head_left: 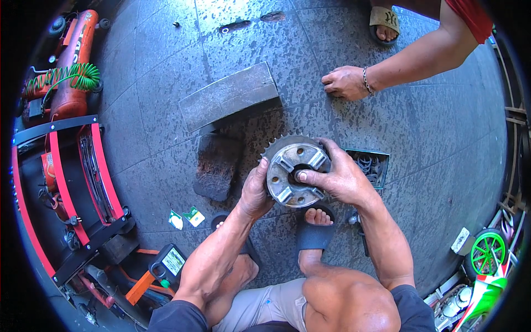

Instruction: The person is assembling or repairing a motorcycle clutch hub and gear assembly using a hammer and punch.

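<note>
Both my hands hold up a motorcycle sprocket carrier (289, 161), a round silvery metal hub with raised lugs and a central hole. A dark toothed sprocket (296, 139) sits on its far side, its teeth showing along the upper left edge. My left hand (254, 191) is closed around the carrier's left rim. Fingers of my right hand (345, 174) wrap the right rim, and its thumb reaches across to the central hole. The fingertips behind the part are hidden. Just beyond lies a dark, worn block (217, 166) on the floor.
A long grey block (229, 95) lies farther off. Another person's hand (344, 83) rests near the floor at upper right. Right of my hands sits a box of metal rings (371, 165). At left stand a red tool rack (108, 171) and an orange compressor (74, 72). Small packets (193, 216) lie near my feet.
</note>
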Demonstrator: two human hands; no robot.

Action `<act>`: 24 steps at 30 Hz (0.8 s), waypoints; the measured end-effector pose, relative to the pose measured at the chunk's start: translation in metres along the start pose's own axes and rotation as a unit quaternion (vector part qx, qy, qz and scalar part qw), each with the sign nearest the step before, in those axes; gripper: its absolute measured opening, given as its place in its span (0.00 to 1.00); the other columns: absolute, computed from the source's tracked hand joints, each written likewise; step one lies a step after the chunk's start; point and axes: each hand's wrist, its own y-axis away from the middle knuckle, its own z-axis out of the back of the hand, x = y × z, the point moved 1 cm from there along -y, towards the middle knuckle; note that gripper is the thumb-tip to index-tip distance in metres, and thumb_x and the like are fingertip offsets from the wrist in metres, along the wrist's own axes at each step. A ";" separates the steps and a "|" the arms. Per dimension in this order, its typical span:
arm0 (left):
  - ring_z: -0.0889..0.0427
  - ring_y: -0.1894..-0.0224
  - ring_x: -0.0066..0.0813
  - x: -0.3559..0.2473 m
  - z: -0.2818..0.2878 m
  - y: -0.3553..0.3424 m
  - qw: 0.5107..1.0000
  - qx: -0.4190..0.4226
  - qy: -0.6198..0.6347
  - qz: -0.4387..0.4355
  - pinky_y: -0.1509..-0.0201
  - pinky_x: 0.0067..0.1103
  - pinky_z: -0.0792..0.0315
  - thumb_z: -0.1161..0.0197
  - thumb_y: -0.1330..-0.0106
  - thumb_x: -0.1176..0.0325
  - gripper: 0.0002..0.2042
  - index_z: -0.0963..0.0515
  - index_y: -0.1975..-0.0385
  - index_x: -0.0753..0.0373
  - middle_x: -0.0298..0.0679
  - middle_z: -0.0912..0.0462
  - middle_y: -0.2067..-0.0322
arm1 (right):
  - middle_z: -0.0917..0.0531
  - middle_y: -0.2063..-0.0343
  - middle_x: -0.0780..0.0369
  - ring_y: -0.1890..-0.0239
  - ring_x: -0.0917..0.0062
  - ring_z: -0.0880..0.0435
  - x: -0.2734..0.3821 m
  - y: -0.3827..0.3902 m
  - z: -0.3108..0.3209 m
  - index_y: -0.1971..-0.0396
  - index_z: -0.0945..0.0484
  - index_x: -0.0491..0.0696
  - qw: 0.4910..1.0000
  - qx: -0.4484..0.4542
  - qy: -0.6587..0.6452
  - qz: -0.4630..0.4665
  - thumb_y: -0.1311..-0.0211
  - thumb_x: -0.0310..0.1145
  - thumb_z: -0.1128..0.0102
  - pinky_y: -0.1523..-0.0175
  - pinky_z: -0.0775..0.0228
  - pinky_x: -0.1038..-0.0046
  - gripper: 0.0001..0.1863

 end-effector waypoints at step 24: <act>0.20 0.45 0.55 -0.028 -0.069 0.010 0.768 0.016 -0.551 -0.327 0.39 0.38 0.25 0.22 0.49 0.61 0.29 0.22 0.52 0.74 0.59 0.23 0.46 | 0.23 0.39 0.59 0.39 0.69 0.21 -0.080 0.007 -0.037 0.31 0.35 0.47 0.791 0.042 -0.610 -0.033 0.35 0.36 0.31 0.33 0.26 0.63 0.34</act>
